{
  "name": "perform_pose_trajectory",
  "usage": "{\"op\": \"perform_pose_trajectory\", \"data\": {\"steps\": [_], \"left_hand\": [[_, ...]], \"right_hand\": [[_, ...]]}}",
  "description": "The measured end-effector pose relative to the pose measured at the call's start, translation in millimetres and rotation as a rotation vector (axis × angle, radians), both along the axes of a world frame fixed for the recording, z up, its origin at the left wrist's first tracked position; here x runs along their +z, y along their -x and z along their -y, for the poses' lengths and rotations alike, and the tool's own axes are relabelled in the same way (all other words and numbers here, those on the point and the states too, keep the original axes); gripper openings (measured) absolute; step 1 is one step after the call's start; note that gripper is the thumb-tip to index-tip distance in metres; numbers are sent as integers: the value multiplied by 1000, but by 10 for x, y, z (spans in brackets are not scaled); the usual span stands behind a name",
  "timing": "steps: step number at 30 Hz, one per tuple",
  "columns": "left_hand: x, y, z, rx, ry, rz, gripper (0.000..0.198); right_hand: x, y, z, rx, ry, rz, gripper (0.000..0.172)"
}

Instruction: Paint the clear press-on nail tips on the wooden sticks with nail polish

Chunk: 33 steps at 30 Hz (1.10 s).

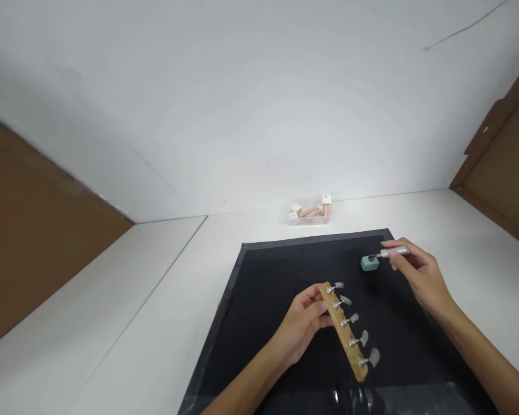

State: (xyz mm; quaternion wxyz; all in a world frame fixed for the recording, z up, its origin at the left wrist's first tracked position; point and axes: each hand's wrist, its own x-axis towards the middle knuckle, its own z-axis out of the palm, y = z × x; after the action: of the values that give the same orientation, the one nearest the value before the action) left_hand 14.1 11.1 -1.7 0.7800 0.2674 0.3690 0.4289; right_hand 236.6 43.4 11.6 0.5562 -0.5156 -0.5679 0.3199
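Head view: wooden strip (343,332) pinched in the left hand (305,323), slim tool (395,251) gripped in the right hand (419,274)

All clock directions are taken from the centre of the picture unless stated otherwise. Between 4 and 5 o'clock, the wooden strip is held aslant, its upper end pointed toward 11 o'clock and its lower end toward 5. Its upper part is pinched between the thumb and fingers of the left hand, which is seen at 5 o'clock. Five metal pegs (353,317) are set in a row along the strip, and their flat grey ends are turned between 2 and 3 o'clock. Whether the lower end is rested on the black mat (272,282) cannot be told.

Between 3 and 4 o'clock, the white-and-silver handle of the slim tool is pinched between the thumb and fingers of the right hand. Its narrow tip is brought to the dark spot on top of a small teal block (369,264), near 4 o'clock; whether the block is lifted or rested on the mat cannot be told.

Just beyond the mat, toward 3 o'clock, a clear tray (308,221) is placed on the white table (164,323), with white-headed pinkish sticks (309,211) laid in it. The table is flanked by brown panels (38,230) at 9 and near 3 o'clock, and is backed by a white wall (242,104) at 12.
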Motion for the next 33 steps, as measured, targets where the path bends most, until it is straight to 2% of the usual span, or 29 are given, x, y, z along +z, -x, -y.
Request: {"op": "perform_pose_trajectory", "data": {"steps": [4,8,13,22,33], "left_hand": [[-3,14,15,-34,26,165,35],[-20,40,17,-54,42,256,33],[-48,65,2,-85,29,299,31],[3,24,14,-79,43,287,31],[0,18,13,-79,40,287,33]], "right_hand": [[23,64,157,166,-15,-131,26],[113,221,340,354,-106,-106,15],[250,355,457,472,-180,-54,10],[274,356,467,553,-179,7,10],[291,349,468,543,-182,41,7]]}}
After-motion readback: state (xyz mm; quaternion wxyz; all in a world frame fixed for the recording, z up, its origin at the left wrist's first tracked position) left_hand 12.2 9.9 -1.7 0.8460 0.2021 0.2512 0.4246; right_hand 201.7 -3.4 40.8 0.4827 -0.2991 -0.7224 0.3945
